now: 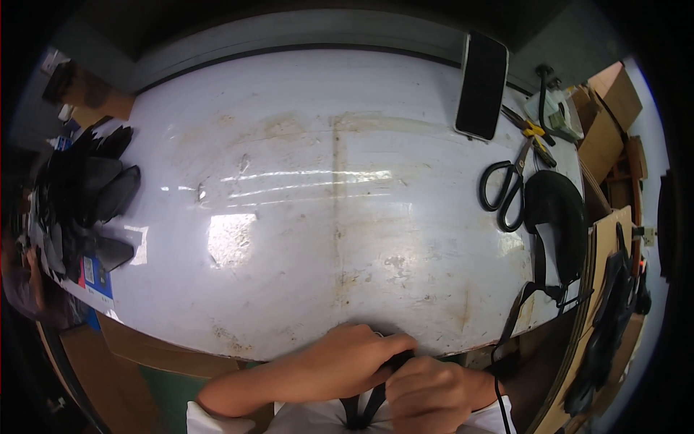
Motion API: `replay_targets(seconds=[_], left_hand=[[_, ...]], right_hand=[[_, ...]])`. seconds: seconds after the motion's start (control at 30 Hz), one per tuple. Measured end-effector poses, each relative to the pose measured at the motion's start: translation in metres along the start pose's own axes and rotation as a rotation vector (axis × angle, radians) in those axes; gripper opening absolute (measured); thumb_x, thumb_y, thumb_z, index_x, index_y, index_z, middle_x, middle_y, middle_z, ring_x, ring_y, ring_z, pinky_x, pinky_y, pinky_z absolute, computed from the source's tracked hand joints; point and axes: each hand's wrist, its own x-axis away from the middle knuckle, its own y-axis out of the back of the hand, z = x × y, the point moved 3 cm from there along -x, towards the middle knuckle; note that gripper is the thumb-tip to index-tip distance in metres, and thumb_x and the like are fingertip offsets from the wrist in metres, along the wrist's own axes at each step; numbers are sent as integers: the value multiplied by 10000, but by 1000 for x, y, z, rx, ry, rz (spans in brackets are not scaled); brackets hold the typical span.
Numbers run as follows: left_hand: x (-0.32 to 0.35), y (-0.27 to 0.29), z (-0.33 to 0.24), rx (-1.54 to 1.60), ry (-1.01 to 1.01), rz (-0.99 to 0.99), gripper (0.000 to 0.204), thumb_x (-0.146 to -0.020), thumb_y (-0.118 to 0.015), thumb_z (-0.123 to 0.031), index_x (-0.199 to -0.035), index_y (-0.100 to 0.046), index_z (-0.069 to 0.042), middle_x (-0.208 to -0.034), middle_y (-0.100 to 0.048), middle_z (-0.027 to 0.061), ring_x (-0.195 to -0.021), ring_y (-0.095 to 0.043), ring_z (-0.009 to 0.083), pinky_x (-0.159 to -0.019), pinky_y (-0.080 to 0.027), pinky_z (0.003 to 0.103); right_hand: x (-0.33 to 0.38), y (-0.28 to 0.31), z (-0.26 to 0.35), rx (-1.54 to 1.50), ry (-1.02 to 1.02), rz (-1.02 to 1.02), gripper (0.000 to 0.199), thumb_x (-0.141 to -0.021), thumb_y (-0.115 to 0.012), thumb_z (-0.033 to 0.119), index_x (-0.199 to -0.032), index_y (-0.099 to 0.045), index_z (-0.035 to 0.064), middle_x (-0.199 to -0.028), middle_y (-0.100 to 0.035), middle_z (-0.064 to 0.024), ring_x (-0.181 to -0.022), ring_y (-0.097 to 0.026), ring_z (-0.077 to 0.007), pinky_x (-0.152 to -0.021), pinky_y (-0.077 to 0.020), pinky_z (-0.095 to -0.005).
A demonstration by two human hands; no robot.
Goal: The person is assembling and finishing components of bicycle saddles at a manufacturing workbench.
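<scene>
At the table's front edge, close to my body, my two hands are together. My left hand (361,353) has its fingers curled round a black strap-like piece (399,359), mostly hidden by the fingers. Against it, my right hand (428,394) is closed in a fist on the same piece. Two black bands (363,409) show below the hands, in front of a white garment; whether they join the held piece cannot be seen. A thin black cord (497,376) hangs past my right wrist.
The white tabletop (289,173) is stained. To the right lie black-handled scissors (515,181), yellow-handled pliers (533,132), a phone (482,87) and a curved black piece (560,217). Black flat pieces (94,181) are heaped at left, near a cardboard box (94,94). A person (29,282) shows far left.
</scene>
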Motion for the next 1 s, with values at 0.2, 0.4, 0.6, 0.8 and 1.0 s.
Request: replay_targets(seconds=[0.2,0.4,0.6,0.8,1.0], left_hand=[[2,-4,7,14,-88,-22,316,-934,-712,-160,-1235,-639,-96,-786,-708,150,-649,-671,348,-594,-519,425],[6,3,7,11,-50,-68,244,-1010,-657,-250,-1186,-700,-87,-719,-692,141,-573,-643,319,-546,-495,380],[27,13,7,96,-25,-150,204,-991,-678,-241,-1093,-703,-66,-663,-640,158,-583,-639,334,-539,-484,388],[29,15,6,57,63,-91,261,-940,-745,-243,-1135,-689,-79,-712,-662,131,-570,-641,301,-550,-497,367],[23,17,2,74,35,-65,254,-945,-724,-182,-1179,-682,-93,-731,-674,130,-590,-658,298,-558,-510,366]], right_hand=[[26,-1,19,-276,74,-141,318,-893,-803,203,-843,-577,-14,-688,-595,-136,-535,-583,-259,-485,-482,-372],[46,-9,39,122,100,-344,309,-894,-795,213,-982,-562,30,-697,-601,-93,-556,-633,-236,-569,-603,-399],[60,-31,26,220,208,-524,297,-892,-792,208,-1017,-580,42,-710,-593,-69,-547,-610,-221,-610,-627,-429],[64,-28,12,58,120,-347,203,-924,-740,174,-885,-597,35,-731,-572,-119,-667,-576,-304,-625,-566,-489],[59,-17,9,-13,93,-271,213,-917,-734,142,-801,-594,30,-778,-621,-131,-660,-589,-280,-614,-552,-429]])
